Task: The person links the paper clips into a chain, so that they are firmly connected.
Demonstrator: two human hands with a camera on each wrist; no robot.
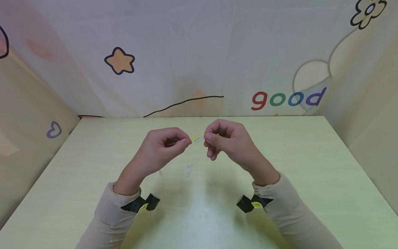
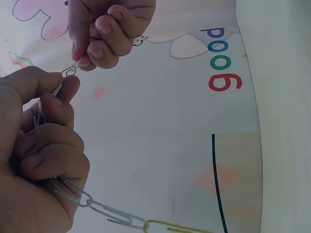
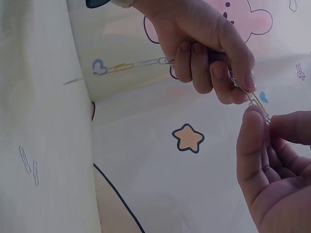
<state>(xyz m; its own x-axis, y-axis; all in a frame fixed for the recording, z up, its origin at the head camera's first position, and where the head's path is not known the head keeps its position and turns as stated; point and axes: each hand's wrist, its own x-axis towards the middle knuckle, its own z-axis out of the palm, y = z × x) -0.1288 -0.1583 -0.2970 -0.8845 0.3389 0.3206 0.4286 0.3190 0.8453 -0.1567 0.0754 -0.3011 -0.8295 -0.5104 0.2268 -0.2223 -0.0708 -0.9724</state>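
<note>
Our left hand (image 1: 163, 147) grips the paperclip chain (image 2: 146, 224), which hangs from its underside; just beyond it, our right hand (image 1: 231, 141) pinches a silver clip (image 1: 199, 139). A loosened pinch could drop that clip.

Beyond my pale green counter (image 1: 311, 155), I see a wrinkled whitish backdrop (image 1: 186, 41) printed with a black-outlined orange star (image 1: 119, 61) and the multicoloured word "good" (image 1: 294, 99). A small purple-outlined heart (image 1: 54, 130) shows to my left, a black-outlined beige flower (image 1: 368, 13) high to my right.
</note>
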